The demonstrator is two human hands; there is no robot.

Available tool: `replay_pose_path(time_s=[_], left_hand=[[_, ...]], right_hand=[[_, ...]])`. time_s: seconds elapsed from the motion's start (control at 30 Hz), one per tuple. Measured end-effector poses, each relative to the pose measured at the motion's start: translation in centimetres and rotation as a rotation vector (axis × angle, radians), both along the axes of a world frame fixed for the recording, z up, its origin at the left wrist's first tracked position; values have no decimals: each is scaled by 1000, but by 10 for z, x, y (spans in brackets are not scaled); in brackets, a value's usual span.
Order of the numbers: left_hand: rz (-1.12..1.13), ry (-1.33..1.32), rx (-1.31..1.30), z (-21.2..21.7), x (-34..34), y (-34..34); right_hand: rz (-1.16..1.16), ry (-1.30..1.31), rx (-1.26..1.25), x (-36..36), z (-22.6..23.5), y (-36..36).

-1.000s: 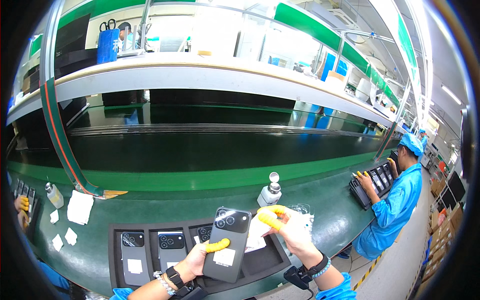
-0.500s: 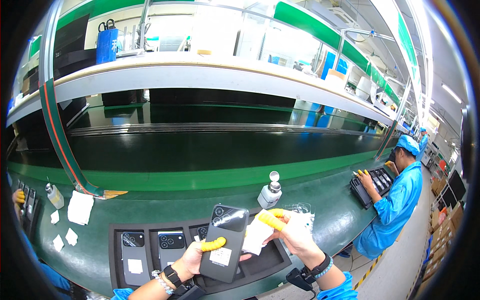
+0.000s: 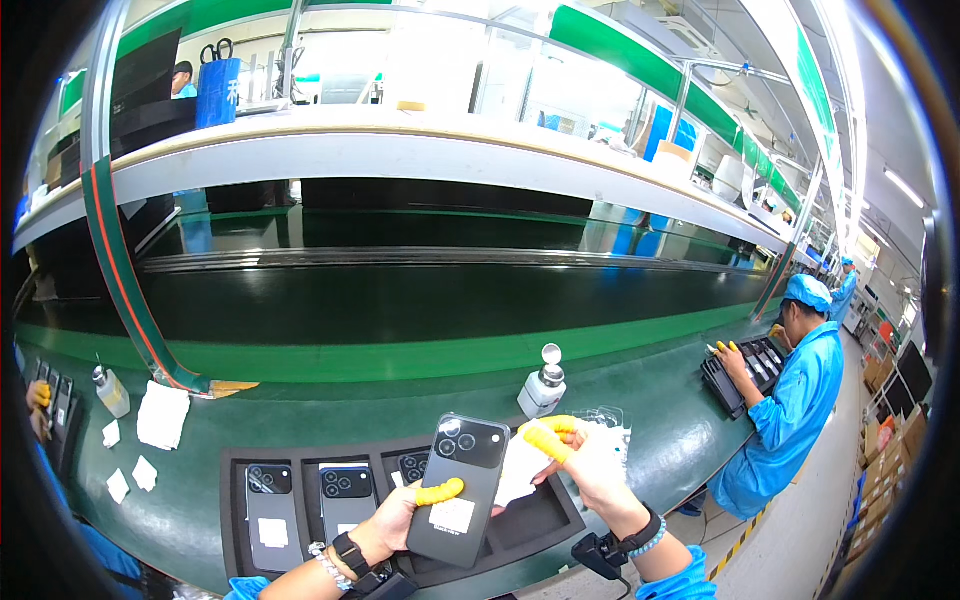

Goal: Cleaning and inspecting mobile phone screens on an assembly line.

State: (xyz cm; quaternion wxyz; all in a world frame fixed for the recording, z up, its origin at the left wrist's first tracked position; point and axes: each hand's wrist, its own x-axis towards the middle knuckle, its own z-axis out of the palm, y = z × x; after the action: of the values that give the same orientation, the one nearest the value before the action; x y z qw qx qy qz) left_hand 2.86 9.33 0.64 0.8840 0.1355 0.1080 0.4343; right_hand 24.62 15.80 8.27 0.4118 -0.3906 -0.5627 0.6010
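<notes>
And here's the phone (image 3: pixel 462 485), held up over the dark tray (image 3: pixel 550 520) at the worktop's (image 3: pixel 660 430) near edge, camera end pointing toward the far edge, long axis leaning a touch right at the top, back and white sticker facing up! The left hand (image 3: pixel 393 518) has it gripped at the lower left, yellow-covered thumb flat across the back, the other fingers mostly hidden underneath. Over on the right, the right hand (image 3: pixel 590 468) pinches a white wipe (image 3: pixel 516 476) just beside the phone's right edge; whether they touch, can't tell. Looking into the tray, three more phones (image 3: pixel 271 500) show, camera ends toward the far edge, the third largely blocked by the held one: four in all here. Beyond the tray's far edge stands a pump bottle (image 3: pixel 542 392), lid up, with a clear bag (image 3: pixel 612 432) near the right hand. Toward the worktop's left end: a second bottle (image 3: pixel 112 393), one white cloth (image 3: pixel 163 416), three paper scraps (image 3: pixel 145 474). At the right, a co-worker (image 3: pixel 800 375) handles another tray (image 3: pixel 722 388).
</notes>
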Motion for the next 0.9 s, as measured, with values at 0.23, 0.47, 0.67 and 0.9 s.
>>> replay_pose_path(time_s=[0.23, 0.47, 0.67, 0.9], left_hand=[[108, 74, -33, -24, -9, 6], [92, 92, -40, -6, -3, 3], [119, 114, -62, -2, -2, 3], [163, 71, -11, 1, -1, 4]], right_hand=[[-55, -240, 203, 11, -16, 3], [-138, -57, 168, 8, -23, 5], [-247, -227, 359, -7, -21, -6], [-282, -467, 724, -28, -17, -29]])
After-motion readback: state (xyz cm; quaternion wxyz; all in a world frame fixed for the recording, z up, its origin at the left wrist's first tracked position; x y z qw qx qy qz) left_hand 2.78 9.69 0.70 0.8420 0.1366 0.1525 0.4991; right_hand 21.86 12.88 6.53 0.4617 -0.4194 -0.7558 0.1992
